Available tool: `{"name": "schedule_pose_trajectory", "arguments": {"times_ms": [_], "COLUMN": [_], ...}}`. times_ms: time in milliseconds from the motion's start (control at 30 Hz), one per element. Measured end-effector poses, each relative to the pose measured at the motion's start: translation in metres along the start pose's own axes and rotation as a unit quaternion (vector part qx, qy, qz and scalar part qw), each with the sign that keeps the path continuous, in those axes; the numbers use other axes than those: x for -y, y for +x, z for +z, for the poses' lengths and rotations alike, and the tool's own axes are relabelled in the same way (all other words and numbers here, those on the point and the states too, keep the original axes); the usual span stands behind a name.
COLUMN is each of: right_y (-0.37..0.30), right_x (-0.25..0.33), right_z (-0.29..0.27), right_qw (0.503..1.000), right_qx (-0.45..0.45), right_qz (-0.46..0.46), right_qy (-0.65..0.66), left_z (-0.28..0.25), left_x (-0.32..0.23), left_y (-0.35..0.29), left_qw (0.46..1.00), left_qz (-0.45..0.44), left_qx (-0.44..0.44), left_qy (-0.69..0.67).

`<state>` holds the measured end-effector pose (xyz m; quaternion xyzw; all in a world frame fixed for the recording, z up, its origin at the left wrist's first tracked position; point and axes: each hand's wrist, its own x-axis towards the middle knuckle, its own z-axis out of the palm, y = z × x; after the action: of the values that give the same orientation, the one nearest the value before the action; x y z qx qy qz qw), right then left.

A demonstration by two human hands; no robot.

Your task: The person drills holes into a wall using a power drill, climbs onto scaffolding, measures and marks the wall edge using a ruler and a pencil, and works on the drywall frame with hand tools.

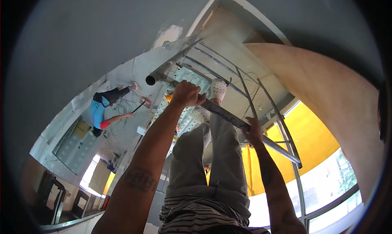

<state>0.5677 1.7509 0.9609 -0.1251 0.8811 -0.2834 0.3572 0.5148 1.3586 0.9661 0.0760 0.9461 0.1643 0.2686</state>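
A grey metal scaffold bar (224, 113) runs slantwise across the front of me, from upper left to lower right. My left hand (187, 93) is closed round it near its left end, beside the open end of a scaffold tube (152, 79). Farther along, my right hand (253, 131) is closed on the same bar, slightly blurred. Beyond the bar, my foot in a white clog with holes (218, 89) is on or over a perforated metal platform (185, 75). My other foot is partly hidden by the bar and my leg.
Scaffold tubes with rungs (245, 87) rise at the right. Down at the left, a person in a blue shirt (98, 111) holds a long-handled tool (139, 106) near loose cables on the floor. A curved tan panel (322, 66) and yellow sheeting (314, 132) stand at the right.
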Motion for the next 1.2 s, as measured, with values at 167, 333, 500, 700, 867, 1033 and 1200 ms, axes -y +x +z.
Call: {"name": "schedule_pose_trajectory", "arguments": {"times_ms": [167, 333, 500, 700, 867, 1033, 1200], "right_y": [0.070, 0.074, 0.068, 0.065, 0.067, 0.076, 0.090], "right_x": [0.105, 0.120, 0.103, 0.115, 0.117, 0.134, 0.173], "right_z": [0.008, 0.012, 0.027, 0.034, 0.031, 0.025, 0.057], "right_qw": [0.994, 0.990, 0.994, 0.992, 0.987, 0.965, 0.987], "right_qx": [0.105, 0.098, 0.046, 0.023, 0.014, 0.120, -0.025], "right_qz": [0.018, 0.070, 0.002, 0.021, 0.017, 0.089, 0.110], "right_qy": [0.001, -0.074, -0.103, -0.125, -0.157, -0.216, -0.116], "left_z": [-0.004, -0.005, 0.003, 0.005, 0.005, 0.003, 0.007], "left_x": [-0.010, -0.014, -0.016, -0.008, -0.007, -0.008, -0.010], "left_y": [0.003, 0.004, 0.000, -0.010, -0.011, -0.010, -0.012], "left_qw": [0.998, 0.993, 0.993, 0.996, 0.997, 0.995, 0.995], "left_qz": [-0.031, -0.078, -0.102, -0.072, -0.059, -0.071, -0.063], "left_qx": [0.050, 0.087, 0.038, -0.033, -0.043, -0.021, -0.057], "left_qy": [0.007, -0.009, -0.041, -0.050, -0.036, -0.072, -0.045]}}
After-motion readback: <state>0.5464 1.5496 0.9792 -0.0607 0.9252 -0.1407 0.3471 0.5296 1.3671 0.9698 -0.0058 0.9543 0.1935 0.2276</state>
